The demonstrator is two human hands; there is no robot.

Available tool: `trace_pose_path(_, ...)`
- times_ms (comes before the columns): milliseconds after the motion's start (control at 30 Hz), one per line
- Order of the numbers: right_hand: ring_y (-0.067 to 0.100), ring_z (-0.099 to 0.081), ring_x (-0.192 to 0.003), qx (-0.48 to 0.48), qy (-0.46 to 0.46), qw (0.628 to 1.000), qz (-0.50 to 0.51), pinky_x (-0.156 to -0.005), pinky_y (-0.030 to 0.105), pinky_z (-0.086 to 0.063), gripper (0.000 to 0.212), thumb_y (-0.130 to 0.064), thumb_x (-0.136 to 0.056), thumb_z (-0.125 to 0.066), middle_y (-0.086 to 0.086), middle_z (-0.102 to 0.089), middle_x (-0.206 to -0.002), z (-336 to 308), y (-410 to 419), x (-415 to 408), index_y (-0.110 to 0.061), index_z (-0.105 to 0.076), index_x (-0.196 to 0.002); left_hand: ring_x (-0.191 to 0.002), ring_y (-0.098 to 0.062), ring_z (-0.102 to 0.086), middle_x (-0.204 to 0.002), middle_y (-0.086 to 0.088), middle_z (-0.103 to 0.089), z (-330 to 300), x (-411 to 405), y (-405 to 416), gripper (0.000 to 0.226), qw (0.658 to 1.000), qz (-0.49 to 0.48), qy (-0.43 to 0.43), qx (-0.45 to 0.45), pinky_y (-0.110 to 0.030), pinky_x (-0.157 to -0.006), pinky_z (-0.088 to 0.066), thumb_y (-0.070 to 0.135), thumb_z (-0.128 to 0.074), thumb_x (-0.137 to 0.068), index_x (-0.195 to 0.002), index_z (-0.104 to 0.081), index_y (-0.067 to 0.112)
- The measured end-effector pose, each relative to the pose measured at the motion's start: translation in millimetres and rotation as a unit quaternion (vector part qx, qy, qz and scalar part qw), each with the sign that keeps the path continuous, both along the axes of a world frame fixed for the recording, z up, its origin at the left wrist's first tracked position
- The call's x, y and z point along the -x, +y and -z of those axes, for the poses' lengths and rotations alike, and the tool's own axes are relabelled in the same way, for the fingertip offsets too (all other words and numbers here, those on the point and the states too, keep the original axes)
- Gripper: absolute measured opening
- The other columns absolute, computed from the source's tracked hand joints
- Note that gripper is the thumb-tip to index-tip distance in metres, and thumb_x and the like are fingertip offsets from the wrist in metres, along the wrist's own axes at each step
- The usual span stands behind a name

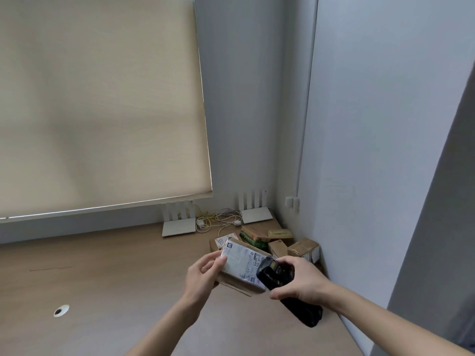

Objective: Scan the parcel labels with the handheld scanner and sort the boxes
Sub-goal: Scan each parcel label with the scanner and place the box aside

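The left hand (203,272) pinches the box (241,268) by its left edge, label up, above the desk (115,278) near the corner pile of boxes (277,242). The right hand (299,280) wraps the scanner (279,281), its head over the label (240,262). The box looks light and stiff, its taped label likely slick, so the cardboard edges seem the safest hold.

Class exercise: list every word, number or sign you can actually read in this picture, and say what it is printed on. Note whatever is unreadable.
"P03" or similar: on the white label of the held box; uncertain, blurred.
Rest of that label: too small to read.
Label on the box behind: dark marks, unreadable.
Green printed box: print blurred.
Scanner: no readable text.
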State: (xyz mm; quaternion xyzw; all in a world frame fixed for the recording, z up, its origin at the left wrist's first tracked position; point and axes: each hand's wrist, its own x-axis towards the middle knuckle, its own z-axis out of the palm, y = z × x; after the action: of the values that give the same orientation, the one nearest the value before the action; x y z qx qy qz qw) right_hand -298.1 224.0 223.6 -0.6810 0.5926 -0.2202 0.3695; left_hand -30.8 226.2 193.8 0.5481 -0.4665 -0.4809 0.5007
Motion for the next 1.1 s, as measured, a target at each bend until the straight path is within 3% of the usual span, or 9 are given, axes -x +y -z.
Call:
trace_pose_path(67, -0.005, -0.068, -0.095, 0.028, 0.050, 0.998, -0.007, -0.090, 0.023, -0.057, 0.084, -0.051, -0.043, -0.090, -0.018, -0.074, -0.103, -11, -2, -3, -0.036, -0.067, -0.122, -0.100, -0.012, -0.072, -0.100, 0.005, -0.079, -12, -13, -5, 0.037, 0.999, -0.005, -0.027, 0.020, -0.027, -0.076, -0.058, 0.054, -0.077, -0.078, -0.109, -0.076, 0.034)
trace_pose_path(200, 0.008, -0.064, -0.108, 0.068, 0.159, 0.985, -0.016, -0.092, 0.034, -0.058, 0.095, -0.057, -0.044, -0.083, -0.014, -0.069, -0.119, -36, -6, -13, -0.035, -0.062, -0.134, -0.102, -0.013, -0.072, -0.102, 0.004, -0.079, -36, -41, -16, 0.054, 0.997, -0.026, -0.061, 0.048, -0.039, -0.089, -0.060, 0.067, -0.072, -0.063, -0.108, -0.077, 0.037)
trace_pose_path(333, 0.014, -0.066, -0.102, 0.091, 0.252, 0.963, -0.030, -0.084, 0.032, -0.058, 0.085, -0.058, -0.046, -0.083, -0.015, -0.071, -0.108, -56, -8, -26, -0.039, -0.065, -0.127, -0.106, -0.015, -0.071, -0.106, 0.002, -0.078, -57, -65, -23, 0.055, 0.993, -0.048, -0.088, 0.064, -0.045, -0.097, -0.057, 0.068, -0.071, -0.064, -0.109, -0.077, 0.037)
trace_pose_path(500, 0.022, -0.065, -0.111, 0.119, 0.335, 0.934, -0.021, -0.078, 0.029, -0.048, 0.086, -0.058, -0.049, -0.085, -0.009, -0.071, -0.113, -69, -12, -48, -0.042, -0.063, -0.131, -0.108, -0.015, -0.070, -0.106, 0.004, -0.078, -72, -88, -25, 0.056, 0.988, -0.067, -0.116, 0.071, -0.047, -0.101, -0.053, 0.069, -0.069, -0.065, -0.111, -0.076, 0.038)
trace_pose_path(700, 0.021, -0.065, -0.111, 0.127, 0.363, 0.923, -0.024, -0.073, 0.029, -0.041, 0.077, -0.057, -0.055, -0.085, -0.008, -0.070, -0.115, -76, -12, -65, -0.042, -0.065, -0.128, -0.108, -0.018, -0.069, -0.106, 0.003, -0.077, -81, -107, -21, 0.054, 0.987, -0.082, -0.119, 0.070, -0.049, -0.102, -0.052, 0.070, -0.068, -0.064, -0.109, -0.075, 0.040)
trace_pose_path(900, 0.021, -0.065, -0.107, 0.142, 0.351, 0.925, -0.029, -0.082, 0.032, -0.053, 0.072, -0.054, -0.053, -0.085, -0.010, -0.071, -0.109, -82, -11, -80, -0.041, -0.067, -0.121, -0.109, -0.018, -0.069, -0.110, -0.001, -0.076, -86, -120, -8, 0.050, 0.986, -0.094, -0.121, 0.064, -0.048, -0.102, -0.052, 0.071, -0.069, -0.065, -0.107, -0.075, 0.045)
trace_pose_path(1100, 0.022, -0.066, -0.111, 0.159, 0.351, 0.922, -0.044, -0.076, 0.031, -0.047, 0.075, -0.056, -0.053, -0.086, -0.010, -0.072, -0.112, -84, -7, -100, -0.042, -0.066, -0.124, -0.111, -0.017, -0.068, -0.113, 0.000, -0.075, -87, -135, 8, 0.047, 0.985, -0.111, -0.117, 0.066, -0.048, -0.103, -0.052, 0.072, -0.068, -0.065, -0.105, -0.074, 0.048)
